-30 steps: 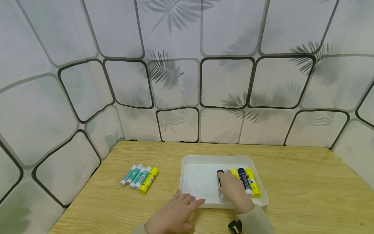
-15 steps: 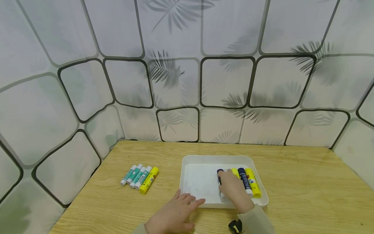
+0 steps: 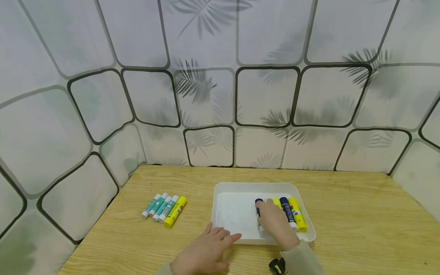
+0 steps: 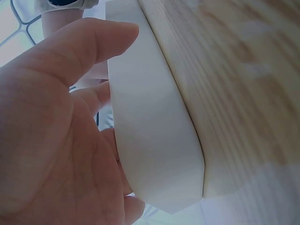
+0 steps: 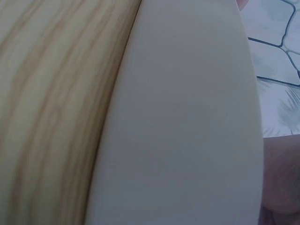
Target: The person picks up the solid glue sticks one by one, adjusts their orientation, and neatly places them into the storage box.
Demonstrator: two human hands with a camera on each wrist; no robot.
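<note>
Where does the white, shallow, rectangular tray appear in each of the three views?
Head: the white, shallow, rectangular tray lies low, right of centre.
Left wrist: its wall runs down the middle.
Right wrist: its wall fills the middle, top to bottom.
Shared landmark: the yellowish wood-grain table, right of the wall in left wrist, left in right wrist.

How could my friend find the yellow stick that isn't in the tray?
Start at the wooden table and look left of the white tray, where four green-and-white sticks lie side by side. The yellow stick is at the end of their row nearest the tray. It is the only yellow one there, and looks longer and thicker than its neighbours.
</note>
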